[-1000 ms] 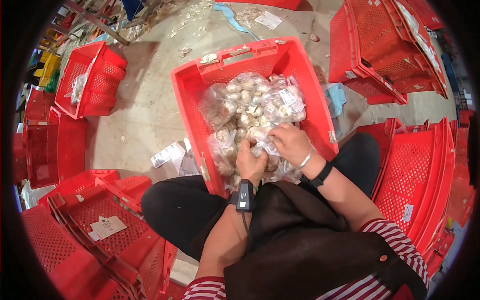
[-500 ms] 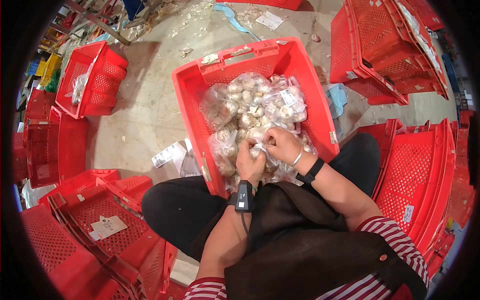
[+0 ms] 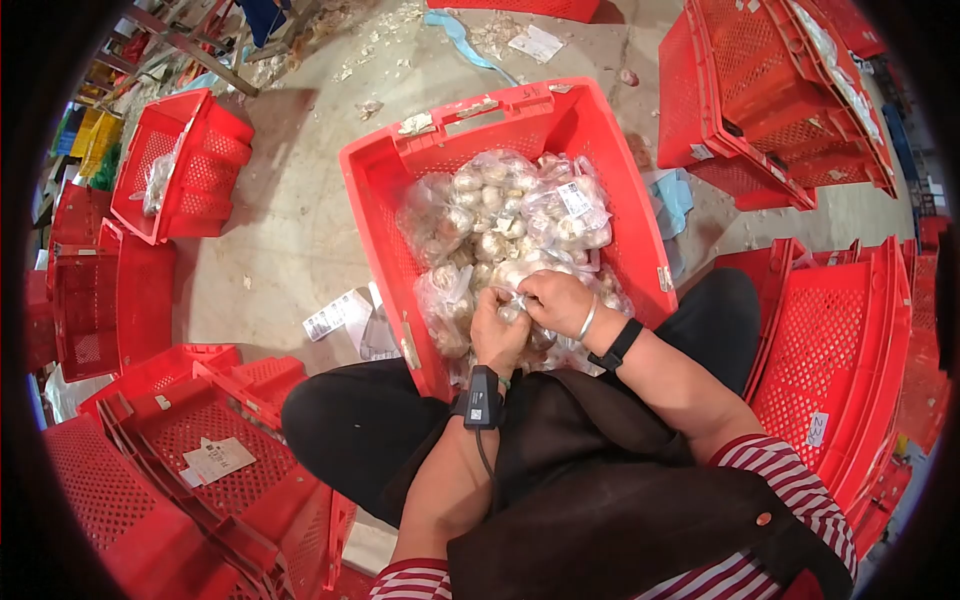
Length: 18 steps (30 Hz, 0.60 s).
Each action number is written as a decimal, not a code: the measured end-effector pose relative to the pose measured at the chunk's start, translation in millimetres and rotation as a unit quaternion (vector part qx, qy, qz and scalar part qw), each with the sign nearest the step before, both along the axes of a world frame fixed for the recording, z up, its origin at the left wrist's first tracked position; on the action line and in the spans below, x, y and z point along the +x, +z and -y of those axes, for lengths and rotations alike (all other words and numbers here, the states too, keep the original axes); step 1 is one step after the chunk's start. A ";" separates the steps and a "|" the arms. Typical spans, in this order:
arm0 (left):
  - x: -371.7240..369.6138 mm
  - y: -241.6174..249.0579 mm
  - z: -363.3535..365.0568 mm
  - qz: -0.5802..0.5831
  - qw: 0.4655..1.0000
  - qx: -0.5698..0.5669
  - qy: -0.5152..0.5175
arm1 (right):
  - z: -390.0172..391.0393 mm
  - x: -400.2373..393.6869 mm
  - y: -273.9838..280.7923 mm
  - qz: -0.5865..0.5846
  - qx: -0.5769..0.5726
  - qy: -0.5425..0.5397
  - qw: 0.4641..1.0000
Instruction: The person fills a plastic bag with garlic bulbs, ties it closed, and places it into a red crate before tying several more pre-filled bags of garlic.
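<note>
A red crate stands between my legs and holds several clear plastic bags of whitish garlic bulbs. Over its near part, my left hand pinches the gathered plastic of one bag. Close beside it, my right hand has its fingertips closed on the same gathered plastic. One bag at the back right carries a white label. My fingers partly hide the neck of the bag.
Stacked red crates stand at the right, with more at the upper right. Others sit at the lower left and upper left. Papers and a blue sheet lie on the floor.
My right hand has shifted slightly down and left, closer to my left hand. Both hands stay at the gathered plastic.
</note>
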<state>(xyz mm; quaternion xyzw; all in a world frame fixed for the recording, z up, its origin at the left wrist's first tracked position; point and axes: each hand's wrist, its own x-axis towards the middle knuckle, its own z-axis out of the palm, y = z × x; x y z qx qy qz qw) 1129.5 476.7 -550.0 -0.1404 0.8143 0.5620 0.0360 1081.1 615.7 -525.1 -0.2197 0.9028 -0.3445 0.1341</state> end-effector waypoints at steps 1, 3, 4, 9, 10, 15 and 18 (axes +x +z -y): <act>0.6 -4.7 1.4 0.004 1.000 0.017 -0.004 | -0.1 0.0 0.4 -0.002 0.000 0.000 1.000; -0.3 -6.5 2.3 0.003 0.999 0.033 -0.008 | -3.1 -1.0 -4.1 0.010 -0.024 -0.012 1.000; 0.2 -7.2 1.6 0.010 0.999 0.051 -0.008 | -3.6 -1.0 -6.5 0.007 -0.025 -0.011 1.000; -0.4 -15.0 -2.8 0.013 0.998 0.058 -0.009 | -4.6 3.3 -35.9 0.410 -0.305 -0.300 0.805; 0.0 -18.3 -4.0 0.003 0.996 0.094 -0.011 | -2.8 9.8 -38.4 0.410 -0.356 -0.369 0.755; 1.5 -16.5 -4.1 0.014 0.982 0.186 -0.013 | -4.8 12.5 -18.5 0.403 -0.366 -0.326 0.773; 0.5 -18.2 -3.9 0.032 0.977 0.209 0.009 | -4.0 14.1 -8.6 0.336 -0.307 -0.255 0.853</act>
